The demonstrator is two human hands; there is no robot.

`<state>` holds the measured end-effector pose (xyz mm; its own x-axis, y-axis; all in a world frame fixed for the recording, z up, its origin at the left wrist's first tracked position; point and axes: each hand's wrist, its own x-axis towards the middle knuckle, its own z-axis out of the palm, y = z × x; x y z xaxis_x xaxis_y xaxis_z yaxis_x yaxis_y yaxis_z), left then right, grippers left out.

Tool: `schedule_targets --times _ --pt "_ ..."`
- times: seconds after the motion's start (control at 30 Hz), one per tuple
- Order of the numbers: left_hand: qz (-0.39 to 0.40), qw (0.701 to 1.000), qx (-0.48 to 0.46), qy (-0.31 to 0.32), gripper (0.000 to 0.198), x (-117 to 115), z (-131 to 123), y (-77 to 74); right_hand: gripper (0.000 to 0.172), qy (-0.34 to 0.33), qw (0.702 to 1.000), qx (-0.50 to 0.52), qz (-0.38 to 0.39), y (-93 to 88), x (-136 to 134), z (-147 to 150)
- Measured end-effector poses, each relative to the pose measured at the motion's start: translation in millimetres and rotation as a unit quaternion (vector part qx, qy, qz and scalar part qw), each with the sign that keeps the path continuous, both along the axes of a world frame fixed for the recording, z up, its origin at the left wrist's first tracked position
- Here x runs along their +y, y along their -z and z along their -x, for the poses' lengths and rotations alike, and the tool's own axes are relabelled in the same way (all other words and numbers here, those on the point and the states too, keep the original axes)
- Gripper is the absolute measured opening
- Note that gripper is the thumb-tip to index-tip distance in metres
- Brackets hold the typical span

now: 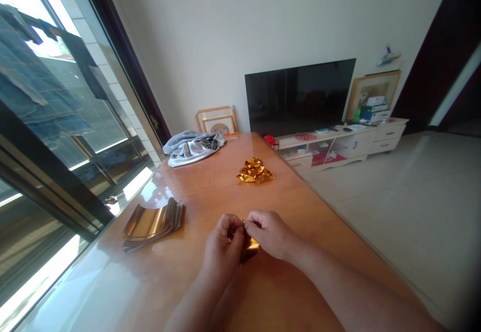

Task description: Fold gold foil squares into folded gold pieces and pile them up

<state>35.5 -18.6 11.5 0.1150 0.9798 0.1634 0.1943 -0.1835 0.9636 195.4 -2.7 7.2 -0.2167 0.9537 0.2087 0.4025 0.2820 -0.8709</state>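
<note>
My left hand and my right hand meet above the wooden table, their fingertips pinching a folded piece of gold foil paper. Most of that piece is hidden behind my fingers. Farther up the table, beyond my hands, lies a small heap of folded gold foil pieces. To my left, a curling stack of gold foil sheets rests on the tabletop, out of reach of my fingertips' current spot.
A crumpled grey cloth lies at the table's far end. A sliding glass door runs along the left side. Beyond the table's right edge are a tiled floor, a white TV cabinet and a black television.
</note>
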Motion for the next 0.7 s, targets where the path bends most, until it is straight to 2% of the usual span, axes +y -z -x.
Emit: schedule_targets --times 0.33,0.47,0.57,0.7 --pt "-0.017 0.999 0.021 -0.018 0.015 2 1 0.9 0.026 0.004 0.999 0.035 0.035 0.5 0 3" --pt "-0.026 0.999 0.041 -0.025 0.010 -1 -1 -5.8 0.026 0.004 0.997 0.049 0.056 0.0 0 4" --pt "-0.033 0.998 0.042 -0.014 0.008 -4 -2 -10.9 0.026 0.012 0.997 0.049 0.057 -0.5 1 4" --pt "-0.033 0.999 0.017 -0.003 0.009 -2 -1 -8.1 0.028 0.017 0.998 0.040 0.039 -0.3 1 4"
